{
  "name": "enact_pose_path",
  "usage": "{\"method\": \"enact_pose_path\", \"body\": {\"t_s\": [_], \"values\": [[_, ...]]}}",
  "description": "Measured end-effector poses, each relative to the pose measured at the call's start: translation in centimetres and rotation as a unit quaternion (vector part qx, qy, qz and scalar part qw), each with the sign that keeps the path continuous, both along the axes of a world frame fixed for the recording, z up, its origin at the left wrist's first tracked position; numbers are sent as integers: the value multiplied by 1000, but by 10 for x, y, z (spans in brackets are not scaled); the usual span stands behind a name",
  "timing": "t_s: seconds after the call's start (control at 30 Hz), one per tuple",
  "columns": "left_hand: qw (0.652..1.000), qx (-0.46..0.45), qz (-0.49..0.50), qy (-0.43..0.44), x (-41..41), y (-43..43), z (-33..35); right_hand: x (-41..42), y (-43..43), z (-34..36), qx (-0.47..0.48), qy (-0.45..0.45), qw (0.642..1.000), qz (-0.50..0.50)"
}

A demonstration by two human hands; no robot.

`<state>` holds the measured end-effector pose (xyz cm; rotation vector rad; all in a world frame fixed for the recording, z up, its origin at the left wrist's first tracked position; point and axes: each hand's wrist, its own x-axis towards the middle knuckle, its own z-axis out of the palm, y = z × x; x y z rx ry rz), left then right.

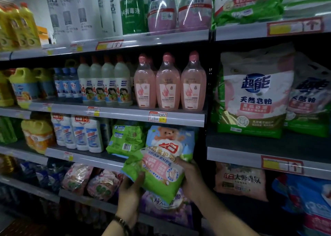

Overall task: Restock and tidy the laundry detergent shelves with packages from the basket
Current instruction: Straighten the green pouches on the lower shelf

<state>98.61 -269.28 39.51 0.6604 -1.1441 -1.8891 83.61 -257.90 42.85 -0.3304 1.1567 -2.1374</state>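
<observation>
Head view: a green soap bag (157,173) is held tilted at the shelf (89,159), in front of a bear bag (170,137). Its bottom is gripped by the left hand (129,192), its side by the right hand (192,179), fingers curled.

- Your packet (157,175) is green with a pink-and-white panel.
- The bottles (168,89) you face are pink, pink-capped.
- The big bag (254,96): white, pink, green, blue lettering.

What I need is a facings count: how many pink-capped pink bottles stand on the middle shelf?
3 in front, side by side: left pink bottle, middle pink bottle, right pink bottle. Another cap shows behind the left one, so more may be hidden.
</observation>
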Motion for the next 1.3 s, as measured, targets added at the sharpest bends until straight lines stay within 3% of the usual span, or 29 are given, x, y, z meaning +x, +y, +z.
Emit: {"method": "enact_pose_path", "body": {"t_s": [0.13,0.2,0.27,0.33,0.43,0.53,0.63,0.93,1.0,1.07,1.17,1.2,1.27,1.3], "values": [[996,-48,15,-74,-31,-29,5,-42,-29,19,26,-3,999,-36],[975,-151,57,-153,-49,-33,9,-65,-42,29,37,16,998,-51],[913,-275,123,-275,-63,-34,11,-86,-52,36,41,38,997,-58],[846,-407,179,-296,-74,-36,9,-103,-60,36,52,73,993,-71],[718,-589,116,-354,-95,-43,-3,-112,-70,23,111,157,973,-124],[662,-608,25,-438,-108,-48,-21,-104,-76,2,198,258,927,-190],[648,-615,27,-449,-108,-50,-26,-88,-70,-12,288,324,875,-217],[619,-622,9,-479,-100,-40,-20,-58,-48,-19,372,367,828,-203],[629,-608,-15,-485,-99,-36,-20,-45,-45,-22,435,408,769,-231],[641,-589,-54,-490,-101,-38,-18,-30,-42,-27,478,483,674,-289],[648,-587,-96,-476,-99,-47,-14,-8,-48,-36,438,671,536,-268],[672,-578,-101,-451,-95,-50,-10,-5,-51,-40,429,711,503,-240],[770,-514,-69,-372,-83,-58,-3,-3,-57,-39,465,732,476,-144],[793,-501,-31,-346,-78,-64,0,-4,-60,-36,494,729,465,-91]]}}
